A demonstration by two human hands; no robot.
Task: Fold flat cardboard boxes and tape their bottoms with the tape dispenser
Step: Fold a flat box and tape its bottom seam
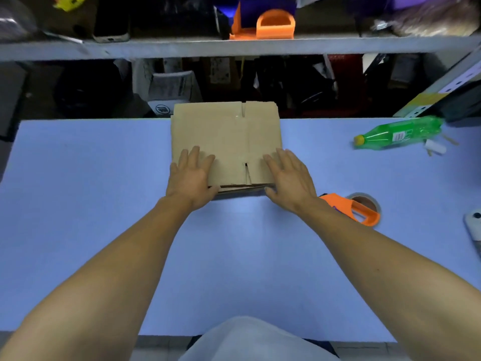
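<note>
Two flat hands press the cardboard point(226, 142) at the frame's centre, on the table's point(104, 178) far edge. Light, stiff, and it probably slides; best lifted by its near edge. Left hand point(191, 175) and right hand point(286, 175) lie spread on top, thumbs at that edge, gripping nothing. The dispenser point(351, 208) waits centre-right.

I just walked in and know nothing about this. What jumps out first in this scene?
Two bare hands, left hand and right hand, lie flat on a stack of flat cardboard boxes at the far middle of a blue table. An orange tape dispenser lies just right of the right wrist, and a green bottle lies on its side at the far right.
</note>
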